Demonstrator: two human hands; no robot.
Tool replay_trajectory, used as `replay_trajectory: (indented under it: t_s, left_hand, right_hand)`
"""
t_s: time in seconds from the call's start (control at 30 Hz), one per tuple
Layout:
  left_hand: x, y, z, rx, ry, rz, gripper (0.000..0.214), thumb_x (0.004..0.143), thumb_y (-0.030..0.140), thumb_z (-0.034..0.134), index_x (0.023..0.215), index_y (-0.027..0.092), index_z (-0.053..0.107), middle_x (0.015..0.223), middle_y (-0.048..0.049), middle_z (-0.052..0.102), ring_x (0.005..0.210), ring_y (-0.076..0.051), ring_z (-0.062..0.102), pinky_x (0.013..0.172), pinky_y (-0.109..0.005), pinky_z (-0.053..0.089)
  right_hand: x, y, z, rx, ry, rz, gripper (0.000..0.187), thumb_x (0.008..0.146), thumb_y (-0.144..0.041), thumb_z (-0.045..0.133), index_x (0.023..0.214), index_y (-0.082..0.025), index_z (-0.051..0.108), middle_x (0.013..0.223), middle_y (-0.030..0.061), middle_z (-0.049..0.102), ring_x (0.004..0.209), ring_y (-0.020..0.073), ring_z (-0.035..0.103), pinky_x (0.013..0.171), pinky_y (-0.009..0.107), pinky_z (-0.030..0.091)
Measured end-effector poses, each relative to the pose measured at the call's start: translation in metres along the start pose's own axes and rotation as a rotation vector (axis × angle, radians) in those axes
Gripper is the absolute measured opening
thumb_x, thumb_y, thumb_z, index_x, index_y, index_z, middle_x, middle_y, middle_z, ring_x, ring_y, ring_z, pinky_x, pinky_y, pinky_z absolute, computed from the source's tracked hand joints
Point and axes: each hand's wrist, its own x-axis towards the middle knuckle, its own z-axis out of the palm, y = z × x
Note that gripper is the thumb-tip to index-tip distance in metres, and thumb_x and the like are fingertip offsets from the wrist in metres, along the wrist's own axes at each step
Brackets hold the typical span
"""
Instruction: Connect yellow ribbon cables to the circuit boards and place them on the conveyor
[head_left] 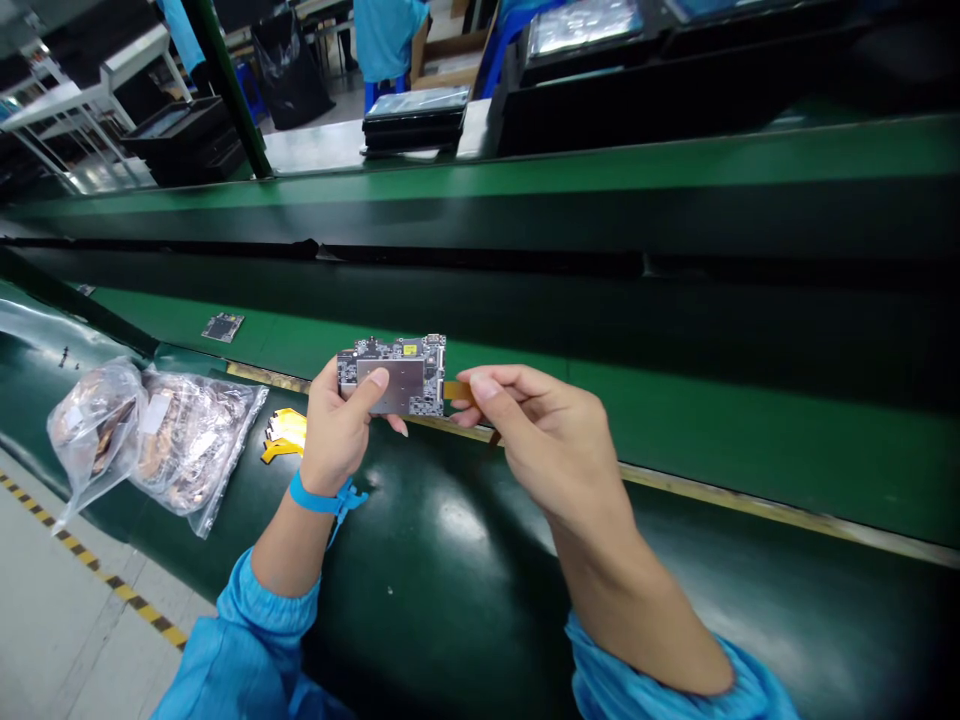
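My left hand (341,415) grips a circuit board (397,385) by its left end, thumb lying across the silver metal shield on its face. A blue wrist strap (319,500) is around that wrist. At the board's right edge, my right hand (536,420) pinches an orange flex cable (455,391) between thumb and fingers. The cable's near end meets the connector side of the board; whether it is seated there I cannot tell. Several yellow flex cables (285,435) lie on the green mat just left of my left wrist.
Clear plastic bags (199,435) of copper-coloured parts rest at the left. Another circuit board (223,327) lies on the green belt (525,360) beyond a wooden edge strip (712,495). Stacked black trays (416,120) stand behind, and a person in blue (386,40) is in the background.
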Motion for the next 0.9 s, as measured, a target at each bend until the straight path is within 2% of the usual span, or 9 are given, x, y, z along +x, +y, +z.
replay_trajectory:
  t_s: [0.2,0.4,0.6,0.9]
  left_hand:
    - [0.0018,-0.0008,-0.0014,-0.005,0.021,-0.008,0.038,0.08,0.045,0.083,0.094,0.018,0.061,0.092,-0.0063,0.071,0.067,-0.017,0.068,0.045,-0.025,0.059]
    - [0.0016,0.0001,0.0005,-0.012,0.013,-0.007,0.038,0.079,0.045,0.084,0.089,0.017,0.06,0.086,-0.0051,0.07,0.062,-0.016,0.065,0.044,-0.026,0.059]
    - [0.0013,-0.0006,0.0014,0.007,0.016,-0.004,0.041,0.079,0.048,0.085,0.088,0.018,0.059,0.083,-0.0042,0.069,0.059,-0.014,0.063,0.044,-0.026,0.059]
    - [0.0027,-0.002,-0.0005,-0.01,0.006,-0.004,0.04,0.079,0.048,0.086,0.089,0.018,0.061,0.087,-0.0056,0.071,0.062,-0.016,0.065,0.044,-0.027,0.059]
  right_hand:
    - [0.001,0.0002,-0.0012,-0.034,-0.014,0.014,0.033,0.088,-0.052,0.078,0.091,-0.02,0.077,0.074,0.005,0.073,0.067,0.0189,0.072,0.064,0.03,0.063]
    - [0.0006,0.0,-0.0006,-0.063,-0.033,0.005,0.033,0.087,-0.049,0.078,0.074,-0.019,0.071,0.065,0.0044,0.068,0.059,0.0155,0.065,0.057,0.025,0.055]
    - [0.0003,0.0001,-0.0009,-0.066,-0.039,0.028,0.039,0.087,-0.055,0.079,0.074,-0.019,0.07,0.065,0.005,0.067,0.058,0.0159,0.064,0.057,0.026,0.055]
    - [0.0018,0.0003,-0.0007,-0.055,-0.032,0.043,0.029,0.084,-0.045,0.078,0.072,-0.019,0.072,0.065,0.0047,0.068,0.058,0.0149,0.064,0.057,0.025,0.055]
